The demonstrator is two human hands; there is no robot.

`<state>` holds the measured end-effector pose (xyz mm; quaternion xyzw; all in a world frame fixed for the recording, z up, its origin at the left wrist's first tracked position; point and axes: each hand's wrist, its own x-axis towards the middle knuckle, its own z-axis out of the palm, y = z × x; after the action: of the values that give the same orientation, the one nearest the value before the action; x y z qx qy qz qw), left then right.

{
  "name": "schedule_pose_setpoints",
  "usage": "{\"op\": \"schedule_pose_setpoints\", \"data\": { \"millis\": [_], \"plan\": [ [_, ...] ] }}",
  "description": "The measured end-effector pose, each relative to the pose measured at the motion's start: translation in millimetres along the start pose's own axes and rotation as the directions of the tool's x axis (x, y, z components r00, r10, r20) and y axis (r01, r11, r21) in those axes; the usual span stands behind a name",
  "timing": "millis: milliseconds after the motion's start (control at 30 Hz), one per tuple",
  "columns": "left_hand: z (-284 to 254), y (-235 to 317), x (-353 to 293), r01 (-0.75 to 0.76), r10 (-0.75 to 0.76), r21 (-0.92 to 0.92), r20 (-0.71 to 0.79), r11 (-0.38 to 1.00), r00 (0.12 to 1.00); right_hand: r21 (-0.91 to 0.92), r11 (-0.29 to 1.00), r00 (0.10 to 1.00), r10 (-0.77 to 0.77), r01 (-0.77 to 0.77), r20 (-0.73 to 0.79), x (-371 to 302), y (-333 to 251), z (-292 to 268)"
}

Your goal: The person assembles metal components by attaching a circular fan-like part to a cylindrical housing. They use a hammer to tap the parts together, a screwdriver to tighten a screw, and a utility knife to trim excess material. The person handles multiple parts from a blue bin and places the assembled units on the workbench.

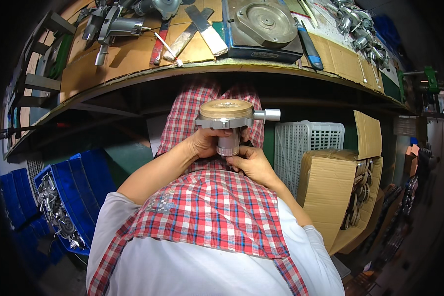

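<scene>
Above my lap I hold a silver metal assembly (228,140) upright. It has a round brass-coloured disc (226,107) on top, a wide notched flange under that, a cylinder below, and a short shaft with a thicker end jutting out to the right. My left hand (205,141) is closed around the cylinder just beneath the flange, its fingers partly hidden behind it. Down at the cylinder's lower end, my right hand (253,165) has its thumb and fingers bent against the ringed edge. Some of the right fingers are out of sight.
On the workbench (133,69) ahead lie similar metal assemblies (117,27), crossed flat files (202,29), a round metal fixture (266,22) and a blue-handled tool (311,49). Left stands a blue bin (79,182) of metal parts; right, a white crate (293,143) and a cardboard box (325,182) of discs.
</scene>
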<state>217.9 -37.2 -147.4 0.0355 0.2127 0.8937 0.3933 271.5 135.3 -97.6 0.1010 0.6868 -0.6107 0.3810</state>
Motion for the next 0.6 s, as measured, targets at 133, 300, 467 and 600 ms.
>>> {"op": "schedule_pose_setpoints", "data": {
  "millis": [133, 300, 467, 600],
  "plan": [
    [2.9, 0.5, 1.1, 0.005, -0.006, -0.023, -0.006, 1.000, 1.000, 0.018, 1.000, 1.000, 0.006, -0.007, 0.014, 2.6, 3.8, -1.1],
    [1.8, -1.5, 1.5, -0.032, 0.033, -0.045, 0.018, 0.998, 0.999, 0.034, 0.999, 1.000, 0.005, -0.005, 0.010, 5.8, 7.3, 0.1],
    [-2.5, -0.4, 4.2, -0.019, 0.023, -0.061, 0.069, 0.998, 0.997, 0.041, 0.999, 1.000, -0.004, 0.004, 0.000, 8.8, 9.3, 1.4],
    [-8.5, -0.2, 4.9, 0.006, 0.001, -0.079, 0.083, 0.997, 0.997, -0.124, 0.991, 0.998, -0.046, 0.041, -0.038, 1.3, -6.9, 1.5]
  ]
}}
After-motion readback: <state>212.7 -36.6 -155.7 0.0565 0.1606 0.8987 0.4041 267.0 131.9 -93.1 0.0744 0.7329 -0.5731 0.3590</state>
